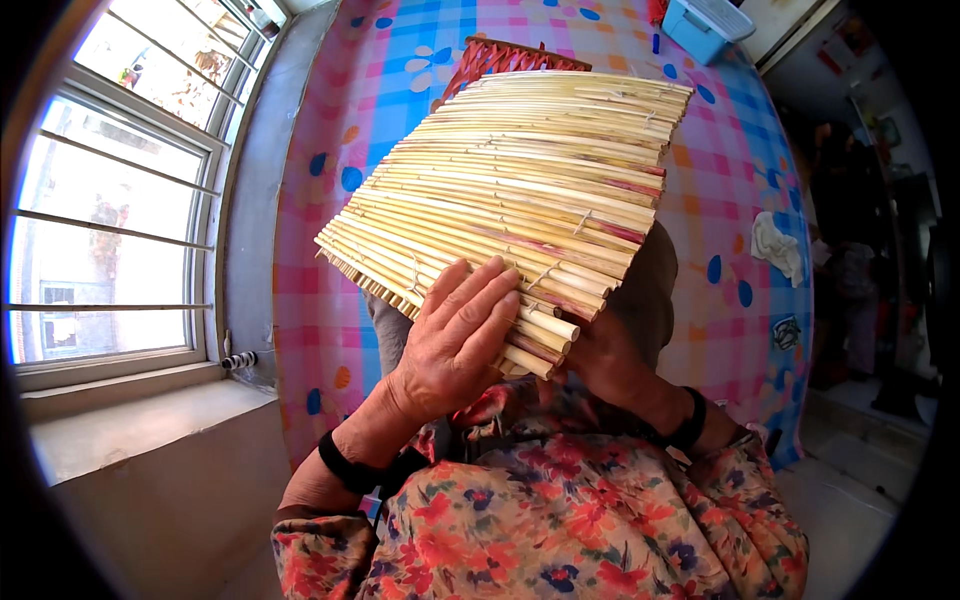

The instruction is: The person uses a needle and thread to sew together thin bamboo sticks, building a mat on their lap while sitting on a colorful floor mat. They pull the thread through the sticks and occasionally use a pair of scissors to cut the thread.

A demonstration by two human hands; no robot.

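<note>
A pale mat of thin reed or bamboo sticks (500, 170), with cord ties and some reddish sticks, lies tilted over my lap. My left hand (450, 340) grips its near lower edge, fingers on top and thumb out of sight. My right hand (610, 365) is beneath the mat's lower right corner, its fingers mostly hidden and hard to make out. Behind the mat's far edge is a red slatted or woven item (500, 55), partly covered.
I sit on a checked, flowered sheet (730, 180). A barred window (110, 230) and sill (150, 420) are at left. A blue plastic box (700, 30), a white cloth (775, 245) and a small dark object (785, 335) lie at right, near a dim room.
</note>
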